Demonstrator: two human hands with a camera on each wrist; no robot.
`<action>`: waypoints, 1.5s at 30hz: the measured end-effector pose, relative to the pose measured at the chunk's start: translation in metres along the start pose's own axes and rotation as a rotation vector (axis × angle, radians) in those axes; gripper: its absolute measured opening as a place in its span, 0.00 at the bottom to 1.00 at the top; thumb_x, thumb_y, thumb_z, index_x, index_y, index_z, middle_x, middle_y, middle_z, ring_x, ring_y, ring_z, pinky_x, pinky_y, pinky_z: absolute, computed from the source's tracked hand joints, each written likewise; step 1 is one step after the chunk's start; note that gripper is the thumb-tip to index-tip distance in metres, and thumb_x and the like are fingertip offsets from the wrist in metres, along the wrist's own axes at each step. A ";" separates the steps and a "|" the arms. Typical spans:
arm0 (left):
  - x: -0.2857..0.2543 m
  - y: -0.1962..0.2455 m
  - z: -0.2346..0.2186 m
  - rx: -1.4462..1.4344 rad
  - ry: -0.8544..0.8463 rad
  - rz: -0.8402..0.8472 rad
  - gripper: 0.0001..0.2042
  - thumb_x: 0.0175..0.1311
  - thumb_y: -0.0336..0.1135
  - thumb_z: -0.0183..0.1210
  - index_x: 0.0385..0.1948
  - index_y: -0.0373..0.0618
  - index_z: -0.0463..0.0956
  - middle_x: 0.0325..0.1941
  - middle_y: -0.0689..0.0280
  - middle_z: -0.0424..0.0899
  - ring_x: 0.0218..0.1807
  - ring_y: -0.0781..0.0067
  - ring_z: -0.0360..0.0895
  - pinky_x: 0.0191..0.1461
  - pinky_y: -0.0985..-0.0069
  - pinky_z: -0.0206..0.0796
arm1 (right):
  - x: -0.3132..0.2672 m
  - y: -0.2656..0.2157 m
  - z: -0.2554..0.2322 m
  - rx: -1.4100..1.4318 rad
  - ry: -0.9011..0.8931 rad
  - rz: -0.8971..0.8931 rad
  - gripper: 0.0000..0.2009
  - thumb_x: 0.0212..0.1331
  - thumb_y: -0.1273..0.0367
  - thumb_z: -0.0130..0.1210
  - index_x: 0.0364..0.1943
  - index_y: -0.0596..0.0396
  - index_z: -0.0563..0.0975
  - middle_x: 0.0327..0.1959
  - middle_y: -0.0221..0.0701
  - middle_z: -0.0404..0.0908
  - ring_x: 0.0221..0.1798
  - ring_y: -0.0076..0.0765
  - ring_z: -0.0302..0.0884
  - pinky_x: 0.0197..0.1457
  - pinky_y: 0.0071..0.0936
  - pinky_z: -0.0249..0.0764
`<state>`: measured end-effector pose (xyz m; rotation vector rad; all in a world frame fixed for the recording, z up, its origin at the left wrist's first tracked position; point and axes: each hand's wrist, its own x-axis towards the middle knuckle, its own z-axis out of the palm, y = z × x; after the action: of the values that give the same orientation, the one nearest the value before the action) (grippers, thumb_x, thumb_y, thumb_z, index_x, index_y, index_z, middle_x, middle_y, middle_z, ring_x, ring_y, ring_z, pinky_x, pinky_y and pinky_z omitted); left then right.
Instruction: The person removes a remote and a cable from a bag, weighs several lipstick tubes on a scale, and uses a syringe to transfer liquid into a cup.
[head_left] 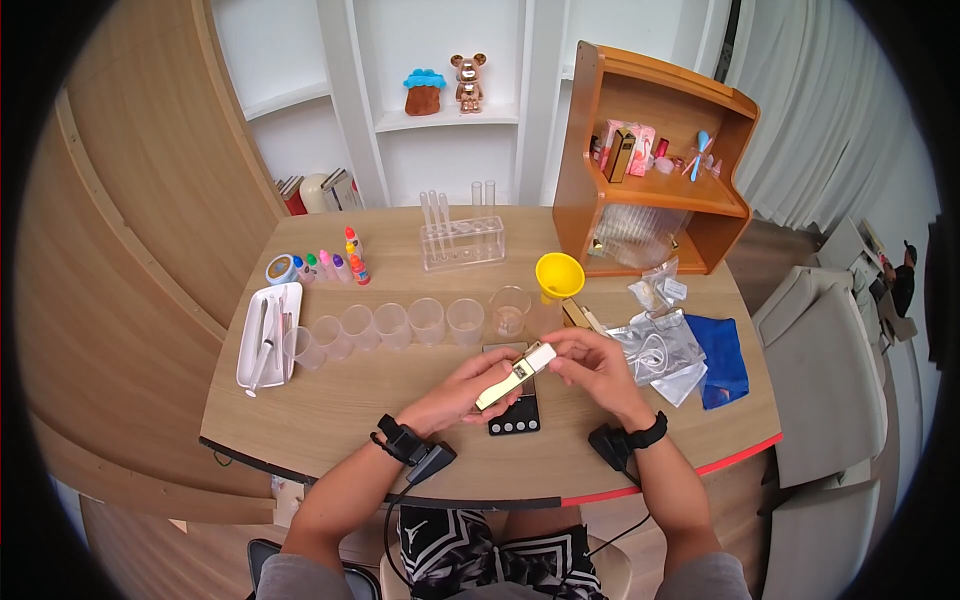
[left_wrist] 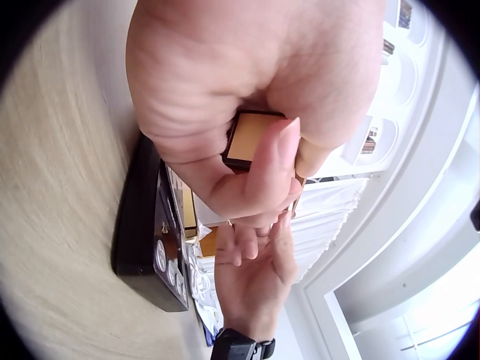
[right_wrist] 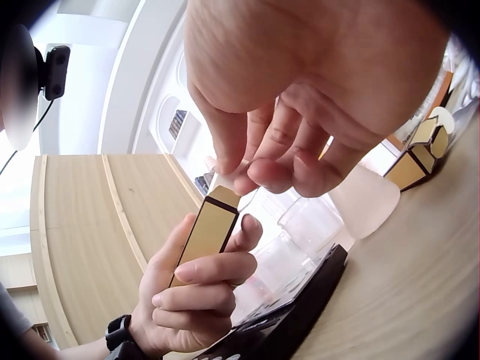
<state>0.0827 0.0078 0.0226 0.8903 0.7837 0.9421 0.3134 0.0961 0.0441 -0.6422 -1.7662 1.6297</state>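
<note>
In the head view my left hand grips a slim gold box with dark edges, tilted up to the right. The fingers wrap its lower part, as the right wrist view shows, and a gold flap stands open at its upper end. A white piece sticks out of that end. My right hand pinches this piece between thumb and fingers, its fingertips right at the box's opening. Below both hands lies a black digital scale with round buttons, partly hidden by the hands and box.
A row of clear cups crosses the table. Behind stand a test tube rack and yellow funnel. At left are a white tray and small coloured bottles; at right, silver pouches, a blue cloth and a wooden shelf.
</note>
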 end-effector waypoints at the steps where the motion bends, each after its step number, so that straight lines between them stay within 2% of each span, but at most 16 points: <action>1: 0.000 0.000 -0.001 0.012 -0.015 0.004 0.18 0.82 0.45 0.44 0.64 0.45 0.63 0.33 0.68 0.77 0.20 0.88 0.67 0.15 0.89 0.49 | 0.000 0.001 0.000 -0.033 0.001 0.008 0.16 0.65 0.75 0.63 0.56 0.57 0.80 0.32 0.18 0.77 0.32 0.10 0.68 0.34 0.13 0.64; 4: 0.000 0.000 -0.001 0.023 -0.036 0.010 0.18 0.82 0.45 0.44 0.65 0.46 0.62 0.34 0.67 0.78 0.20 0.87 0.67 0.15 0.90 0.49 | 0.001 0.007 0.000 -0.063 -0.018 -0.041 0.14 0.63 0.75 0.65 0.53 0.57 0.82 0.30 0.16 0.74 0.31 0.10 0.67 0.33 0.12 0.62; 11: 0.000 0.000 0.001 0.009 -0.030 0.024 0.17 0.81 0.46 0.47 0.60 0.47 0.64 0.32 0.69 0.77 0.19 0.89 0.66 0.14 0.89 0.47 | 0.001 0.011 -0.003 -0.125 0.015 0.003 0.11 0.63 0.75 0.66 0.48 0.57 0.85 0.31 0.17 0.76 0.32 0.09 0.67 0.34 0.12 0.62; 13: 0.000 0.001 0.000 0.021 -0.033 0.021 0.16 0.82 0.46 0.45 0.60 0.47 0.64 0.33 0.68 0.78 0.20 0.88 0.66 0.15 0.89 0.47 | 0.002 0.009 0.002 -0.125 -0.008 -0.104 0.09 0.63 0.75 0.66 0.46 0.58 0.85 0.33 0.18 0.77 0.32 0.08 0.66 0.34 0.12 0.62; 17: 0.000 0.000 0.000 0.023 -0.027 0.014 0.15 0.82 0.45 0.43 0.59 0.47 0.65 0.34 0.67 0.78 0.20 0.88 0.67 0.15 0.90 0.48 | 0.000 0.004 0.001 -0.205 -0.061 -0.096 0.10 0.64 0.75 0.64 0.49 0.56 0.84 0.33 0.18 0.76 0.33 0.09 0.67 0.34 0.13 0.63; 20: 0.000 0.000 0.001 0.023 -0.021 0.012 0.15 0.82 0.45 0.43 0.58 0.47 0.65 0.34 0.67 0.78 0.21 0.88 0.67 0.15 0.90 0.48 | 0.000 0.007 0.002 -0.046 -0.027 -0.060 0.14 0.65 0.76 0.62 0.53 0.53 0.82 0.35 0.19 0.74 0.34 0.12 0.68 0.36 0.14 0.65; 25: 0.000 0.001 0.002 0.036 -0.065 0.007 0.14 0.83 0.45 0.43 0.57 0.47 0.65 0.34 0.67 0.79 0.21 0.88 0.67 0.15 0.90 0.48 | 0.004 0.013 -0.001 -0.281 -0.067 -0.208 0.16 0.64 0.76 0.63 0.56 0.51 0.81 0.40 0.21 0.70 0.36 0.13 0.70 0.38 0.13 0.68; 34: 0.001 -0.002 0.001 0.049 -0.060 0.004 0.14 0.82 0.44 0.43 0.58 0.47 0.65 0.34 0.68 0.79 0.20 0.88 0.67 0.15 0.89 0.47 | -0.001 0.000 0.006 -0.107 -0.114 -0.051 0.15 0.66 0.76 0.61 0.56 0.53 0.82 0.41 0.23 0.72 0.37 0.17 0.74 0.36 0.17 0.72; 45: 0.002 -0.004 0.000 0.053 -0.059 -0.009 0.14 0.82 0.43 0.44 0.58 0.47 0.66 0.34 0.69 0.78 0.19 0.88 0.66 0.14 0.89 0.46 | -0.001 0.001 0.009 -0.111 -0.144 -0.067 0.13 0.67 0.74 0.60 0.55 0.53 0.83 0.39 0.23 0.73 0.35 0.16 0.73 0.33 0.16 0.71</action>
<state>0.0848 0.0088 0.0186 0.9551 0.7648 0.8867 0.3078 0.0892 0.0426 -0.5206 -1.9717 1.5757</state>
